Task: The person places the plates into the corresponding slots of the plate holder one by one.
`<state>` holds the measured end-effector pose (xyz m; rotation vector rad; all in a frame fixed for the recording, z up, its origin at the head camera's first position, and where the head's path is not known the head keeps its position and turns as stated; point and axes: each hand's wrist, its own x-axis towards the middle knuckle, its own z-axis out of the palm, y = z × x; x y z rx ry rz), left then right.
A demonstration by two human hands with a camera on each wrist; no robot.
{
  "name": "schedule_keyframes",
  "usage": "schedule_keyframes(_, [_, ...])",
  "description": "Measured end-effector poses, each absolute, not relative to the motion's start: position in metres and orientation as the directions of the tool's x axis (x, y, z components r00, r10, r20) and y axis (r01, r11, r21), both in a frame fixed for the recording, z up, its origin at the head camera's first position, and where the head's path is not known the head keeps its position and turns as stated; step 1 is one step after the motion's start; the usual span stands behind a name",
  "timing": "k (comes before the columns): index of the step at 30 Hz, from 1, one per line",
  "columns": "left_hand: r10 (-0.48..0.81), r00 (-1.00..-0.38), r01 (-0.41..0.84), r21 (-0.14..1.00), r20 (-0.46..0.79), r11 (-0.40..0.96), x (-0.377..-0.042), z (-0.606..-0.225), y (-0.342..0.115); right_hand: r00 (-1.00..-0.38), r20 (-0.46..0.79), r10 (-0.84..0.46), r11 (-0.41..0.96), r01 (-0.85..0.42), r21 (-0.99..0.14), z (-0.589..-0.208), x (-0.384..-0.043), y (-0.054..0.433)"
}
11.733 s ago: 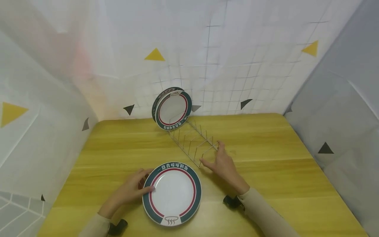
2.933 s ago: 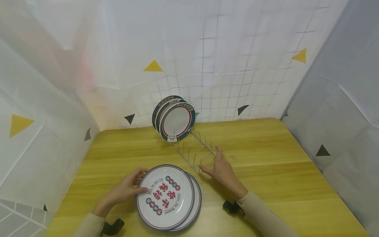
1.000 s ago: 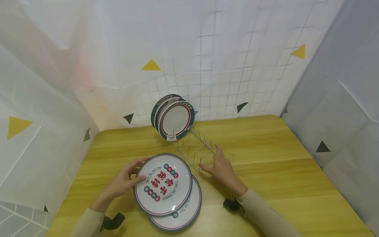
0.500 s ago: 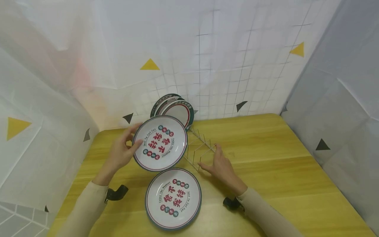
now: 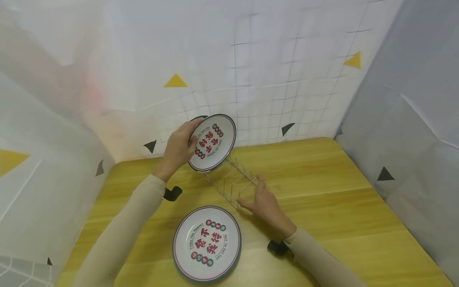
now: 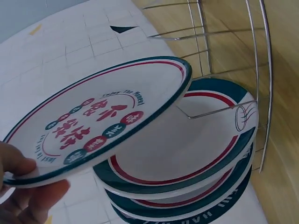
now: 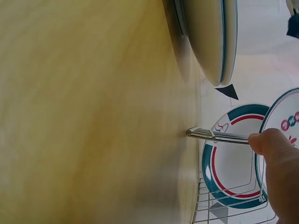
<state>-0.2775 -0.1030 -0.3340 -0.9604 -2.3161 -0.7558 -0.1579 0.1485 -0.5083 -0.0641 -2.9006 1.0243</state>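
Observation:
My left hand point(image 5: 177, 149) pinches the left rim of a white plate point(image 5: 214, 142) with red lettering and a dark rim. The plate is held tilted above the far end of the wire dish rack point(image 5: 219, 191), in front of the racked plates. In the left wrist view three green-rimmed plates point(image 6: 210, 135) lean in the rack behind it; in the head view the held plate mostly hides them. My right hand point(image 5: 265, 205) holds the rack's near end, thumb and finger at its two corners. Nearer me lies a stack of plates point(image 5: 206, 243), lettered face up.
The rack stands on a yellow wooden table point(image 5: 322, 199), slanting from back left toward my right hand. A white sheet wall point(image 5: 287, 79) rises behind the table's back edge, with further sheets at both sides. A black wrist camera point(image 5: 277, 248) sits below my right sleeve.
The rack went from two plates to three earlier. Since then my left hand has lifted the top plate off the stack and carried it up and back to the rack. My right hand stays put.

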Motion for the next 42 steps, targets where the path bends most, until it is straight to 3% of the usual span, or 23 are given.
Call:
schedule_keyframes(10, [0.452, -0.599, 0.728, 0.214, 0.661, 0.652, -0.289, -0.329, -0.092, -0.996, 0.075, 0.051, 0.8, -0.004, -0.6, -0.509, -0.158, 0.145])
schedule_keyframes(17, [0.463, -0.657, 0.698, 0.248, 0.595, 0.672, -0.295, -0.339, -0.09, -0.997, 0.056, 0.06, 0.782, 0.012, -0.624, -0.512, -0.158, 0.146])
schedule_keyframes(24, [0.473, -0.64, 0.707, 0.222, 0.606, 0.672, -0.302, -0.346, -0.086, -0.996, 0.064, 0.066, 0.787, 0.012, -0.617, -0.512, -0.158, 0.147])
schedule_keyframes(35, [0.406, -0.714, 0.629, 0.268, 0.57, 0.73, -0.322, -0.349, -0.079, -0.996, 0.064, 0.063, 0.783, 0.01, -0.622, -0.51, -0.158, 0.146])
schedule_keyframes(42, [0.435, -0.707, 0.643, 0.252, 0.557, 0.723, -0.322, -0.348, -0.069, -0.996, 0.062, 0.063, 0.784, 0.011, -0.621, -0.508, -0.157, 0.146])
